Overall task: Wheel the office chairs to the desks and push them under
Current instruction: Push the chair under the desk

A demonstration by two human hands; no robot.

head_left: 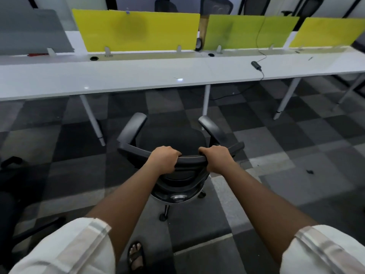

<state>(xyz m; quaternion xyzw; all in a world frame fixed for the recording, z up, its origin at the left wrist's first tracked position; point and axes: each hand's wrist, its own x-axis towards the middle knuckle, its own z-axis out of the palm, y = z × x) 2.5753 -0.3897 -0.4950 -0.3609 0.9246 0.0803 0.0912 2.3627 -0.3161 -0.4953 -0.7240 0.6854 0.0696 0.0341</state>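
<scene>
Sleeves: my two white sleeves [65, 252] are rolled up at the bottom edge, forearms bare.
Foot: my one sandalled foot [136, 256] shows between my arms, on the carpet.
Hands: my left hand [165, 160] and right hand [216, 158] each curl tight round the top rail of the backrest, thumbs toward each other, a short stretch of rail bare between them.
Chair: one black chair [173, 141] stands right in front of me, seat facing the desk, its two armrests pointing at the desk edge; it is still out on the floor, short of the desk and not under it.
Casters: two show under the base; the rest are hidden.
Second chair: part of another dark chair [11, 175] sits at the left edge, too cut off to say more.
Floor: carpet [296, 147] in grey and black squares.
Desk: one long white desk [138, 76] runs across the room on slanted white legs.
On the desk: one black adapter [256, 65] with its cable trailing over the edge.
Screens: four panels stand along the far side of the desk, one grey, three yellow-green [138, 29].
Beyond: at least four dark chair backs [216, 5] behind the screens.
</scene>
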